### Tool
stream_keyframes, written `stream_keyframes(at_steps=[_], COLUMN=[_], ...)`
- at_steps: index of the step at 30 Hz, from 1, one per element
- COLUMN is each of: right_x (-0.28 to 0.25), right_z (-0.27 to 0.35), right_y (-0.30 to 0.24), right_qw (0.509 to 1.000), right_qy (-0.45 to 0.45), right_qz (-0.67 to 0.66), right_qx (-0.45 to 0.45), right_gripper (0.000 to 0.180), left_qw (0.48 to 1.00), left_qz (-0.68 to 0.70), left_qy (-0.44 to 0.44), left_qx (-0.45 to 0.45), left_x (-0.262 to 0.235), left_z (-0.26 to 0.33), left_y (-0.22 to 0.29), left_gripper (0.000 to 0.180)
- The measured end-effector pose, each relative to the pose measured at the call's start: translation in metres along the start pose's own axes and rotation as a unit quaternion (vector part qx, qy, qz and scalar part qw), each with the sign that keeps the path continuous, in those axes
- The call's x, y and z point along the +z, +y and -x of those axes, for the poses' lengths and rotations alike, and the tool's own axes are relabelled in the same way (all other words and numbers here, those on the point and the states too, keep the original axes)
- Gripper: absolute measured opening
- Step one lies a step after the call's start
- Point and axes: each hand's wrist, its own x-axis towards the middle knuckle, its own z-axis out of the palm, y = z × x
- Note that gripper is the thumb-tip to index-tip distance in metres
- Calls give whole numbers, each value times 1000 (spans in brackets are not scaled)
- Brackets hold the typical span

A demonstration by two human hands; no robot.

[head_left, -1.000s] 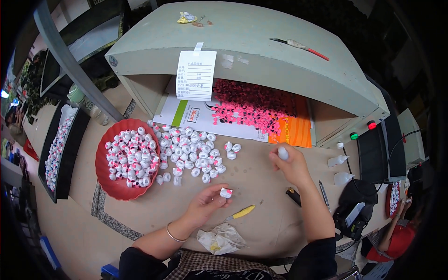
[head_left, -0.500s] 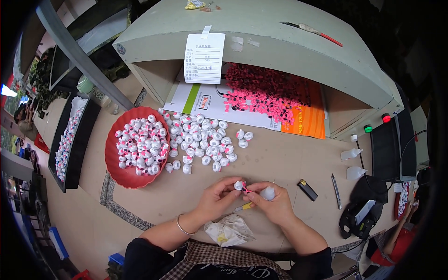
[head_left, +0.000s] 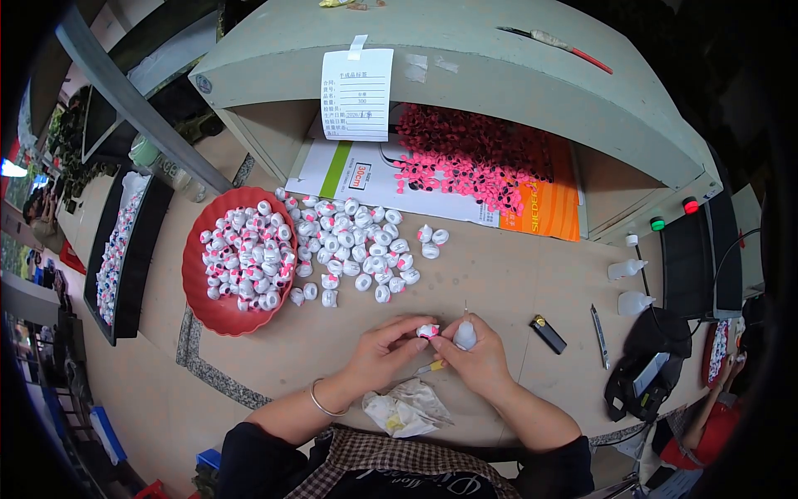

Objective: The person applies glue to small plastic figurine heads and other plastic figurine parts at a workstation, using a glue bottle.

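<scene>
Left grip [head_left: 386,348] clamped on one white figurine [head_left: 427,330] near the worktop's [head_left: 524,279] front edge; right grip [head_left: 484,353], at the figurine, clamped on one squeeze bottle [head_left: 465,335]. Step in hand, apparently: adjusting the figurine. Next move calls for steady alignment. Toward right edge: one lighter [head_left: 548,333], two white bottles [head_left: 624,269]. Toward left edge: one red bowl [head_left: 198,312]; heaped figurines [head_left: 360,253], uncountable.

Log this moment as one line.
left hand: pinching small white-and-pink figurine; right hand: holding translucent white bottle; red scalloped bowl: similar figurines inside

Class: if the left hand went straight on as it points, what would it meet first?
Likely the right hand, holding a bottle, just beyond the figure the left hand holds; depth is unclear.
</scene>
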Motion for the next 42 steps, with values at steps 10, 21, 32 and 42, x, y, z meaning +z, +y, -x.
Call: stream_keyframes(at_steps=[10, 21, 32, 42], right_x=[-7, 3, -9, -6], right_z=[-8, -6, -8, -3], right_y=[13, 5, 18, 16], right_qw=[978, 977, 990, 993], right_qy=[-25, -8, -3, -26], right_qz=[108, 145, -16, -15], right_qx=[-177, -154, -141, -113], right_gripper=[17, 16, 32, 25], left_qw=[980, 987, 876, 746], left_qz=[174, 114, 385, -635], left_qy=[6, 36, 282, 195], left_qx=[-98, -104, 67, 51], left_x=[1, 0, -62, -63], left_z=[-1, 4, 22, 34], left_y=[-4, -6, 58, 24], left_gripper=[30, 28, 36, 54])
